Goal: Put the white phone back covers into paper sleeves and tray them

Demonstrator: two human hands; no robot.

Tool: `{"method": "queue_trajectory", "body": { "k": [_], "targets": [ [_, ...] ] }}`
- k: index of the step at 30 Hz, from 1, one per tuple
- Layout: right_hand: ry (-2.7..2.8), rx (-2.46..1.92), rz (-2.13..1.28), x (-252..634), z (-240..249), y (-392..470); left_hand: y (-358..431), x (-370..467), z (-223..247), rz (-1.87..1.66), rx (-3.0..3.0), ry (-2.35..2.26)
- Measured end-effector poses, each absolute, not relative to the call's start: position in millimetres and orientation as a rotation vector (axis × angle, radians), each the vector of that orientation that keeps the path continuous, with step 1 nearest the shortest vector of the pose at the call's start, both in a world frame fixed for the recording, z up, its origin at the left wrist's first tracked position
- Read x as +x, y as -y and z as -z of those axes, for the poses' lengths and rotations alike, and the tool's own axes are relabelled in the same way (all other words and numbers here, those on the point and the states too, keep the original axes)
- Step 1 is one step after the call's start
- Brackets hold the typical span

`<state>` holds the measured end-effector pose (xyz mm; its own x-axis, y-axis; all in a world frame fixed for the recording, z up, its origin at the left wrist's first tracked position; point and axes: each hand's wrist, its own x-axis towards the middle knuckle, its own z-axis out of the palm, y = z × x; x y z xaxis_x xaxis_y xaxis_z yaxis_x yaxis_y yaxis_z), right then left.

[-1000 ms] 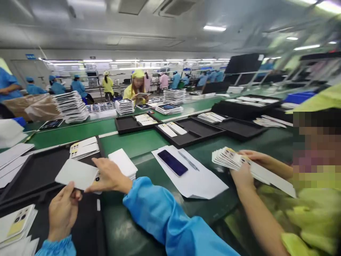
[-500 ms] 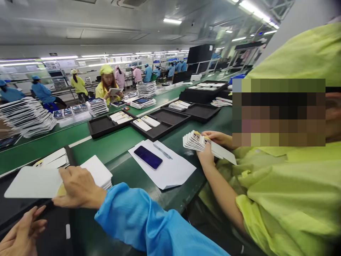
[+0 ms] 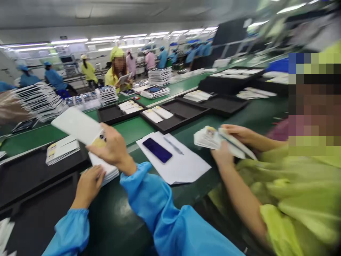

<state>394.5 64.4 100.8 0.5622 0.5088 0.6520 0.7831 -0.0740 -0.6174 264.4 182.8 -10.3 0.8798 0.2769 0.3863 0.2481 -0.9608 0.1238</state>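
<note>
My right hand grips a white phone-shaped card by its near end, thumb below and fingers above. A yellow patch and printed camera lenses show beside the fingers; the card tilts up to the left. Under it sits a stack of white cards, partly hidden by my hands. My left hand is at the stack's left edge, fingers curled together against it; its fingertips are partly hidden. Left of the stack, similar cards with yellow ends lie in a black tray.
A phone and a pen lie on white paper. At right, a co-worker in yellow fans similar cards. More black trays and tall stacks stand across the green bench.
My right hand has raised the card and moved right, tilting it upward. My left hand has come from the lower left to the white stack. The view has turned left.
</note>
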Motion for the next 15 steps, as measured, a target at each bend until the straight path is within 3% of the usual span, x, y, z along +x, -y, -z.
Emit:
{"method": "queue_trajectory", "body": {
  "k": [8, 15],
  "targets": [
    [0.97, -1.536, 0.35, 418.3, -84.2, -59.4, -155.6, 255.9, -4.5, -0.354, 3.009, -0.47],
    [0.921, -1.76, 0.324, 408.4, -93.9, -48.1, -151.6, 255.3, -0.9, -0.525, 2.875, -0.497]
  ]
}}
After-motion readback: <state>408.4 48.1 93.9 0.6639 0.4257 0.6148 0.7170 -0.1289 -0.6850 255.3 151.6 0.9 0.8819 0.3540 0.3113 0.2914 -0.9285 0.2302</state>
